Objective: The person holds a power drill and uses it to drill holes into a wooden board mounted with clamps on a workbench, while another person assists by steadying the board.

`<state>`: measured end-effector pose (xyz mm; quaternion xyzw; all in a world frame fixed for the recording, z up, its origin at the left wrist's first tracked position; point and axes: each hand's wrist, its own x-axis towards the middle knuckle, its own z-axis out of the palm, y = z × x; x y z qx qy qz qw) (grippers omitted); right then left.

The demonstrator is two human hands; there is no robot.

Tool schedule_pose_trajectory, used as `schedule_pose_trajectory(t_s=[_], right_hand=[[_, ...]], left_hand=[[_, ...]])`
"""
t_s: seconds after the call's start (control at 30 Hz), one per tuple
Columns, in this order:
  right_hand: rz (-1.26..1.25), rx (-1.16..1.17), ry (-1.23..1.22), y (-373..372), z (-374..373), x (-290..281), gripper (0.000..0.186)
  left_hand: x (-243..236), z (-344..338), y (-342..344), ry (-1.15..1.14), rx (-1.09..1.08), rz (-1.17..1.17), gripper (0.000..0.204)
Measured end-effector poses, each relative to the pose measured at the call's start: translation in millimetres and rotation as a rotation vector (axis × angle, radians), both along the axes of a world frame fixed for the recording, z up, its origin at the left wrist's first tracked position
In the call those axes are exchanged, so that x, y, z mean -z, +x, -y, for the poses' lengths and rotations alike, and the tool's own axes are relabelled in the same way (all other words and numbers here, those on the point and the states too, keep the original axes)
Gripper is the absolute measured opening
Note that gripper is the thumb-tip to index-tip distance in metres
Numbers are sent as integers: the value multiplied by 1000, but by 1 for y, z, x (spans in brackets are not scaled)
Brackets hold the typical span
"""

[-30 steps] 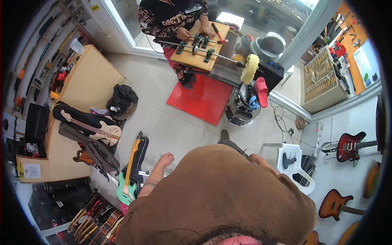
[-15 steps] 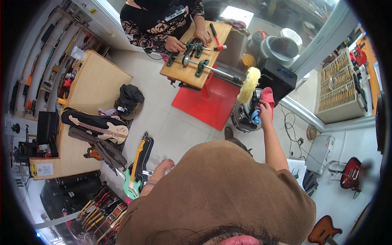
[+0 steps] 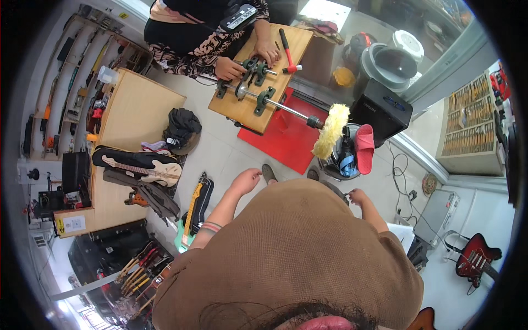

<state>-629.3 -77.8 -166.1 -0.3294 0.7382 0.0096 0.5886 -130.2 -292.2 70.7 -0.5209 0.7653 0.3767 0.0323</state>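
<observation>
My left hand (image 3: 247, 179) hangs in front of my body, loosely curled but open, with nothing visible in it. My right hand (image 3: 357, 198) is at my right side below the pink slipper (image 3: 365, 148), fingers curled, perhaps on something small and dark that I cannot make out. The slipper rests with blue straps (image 3: 346, 164) and dark items on a round metal drum (image 3: 334, 168). Nearby, a fluffy yellow buffing wheel (image 3: 331, 132) is on a horizontal shaft mounted to a wooden bench (image 3: 294, 44). A co-worker's hands (image 3: 231, 69) touch the fittings there; a red-and-black hammer (image 3: 290, 67) lies beside them.
A red floor plate (image 3: 258, 146) lies under the bench. A guitar in an open case (image 3: 192, 203) is at my left, near a wooden counter (image 3: 132, 110). At right are a black amplifier (image 3: 379, 113), loose cables (image 3: 401, 176) and a silver case (image 3: 437, 214).
My right hand reached to the pink slipper and has since come back down to my side, away from it. My left hand has risen forward. The view has shifted as my head moved.
</observation>
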Motion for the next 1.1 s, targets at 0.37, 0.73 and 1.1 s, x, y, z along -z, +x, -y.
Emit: schedule_pose_trajectory(t_s=[0.37, 0.73, 1.1], right_hand=[[121, 465, -102, 14, -18, -33, 30], [130, 628, -87, 13, -23, -50, 30], [129, 616, 43, 9, -45, -38, 30]], left_hand=[[-149, 212, -94, -955, 68, -190, 27], [-119, 285, -112, -792, 71, 250, 44], [-114, 291, -108, -754, 87, 266, 44]])
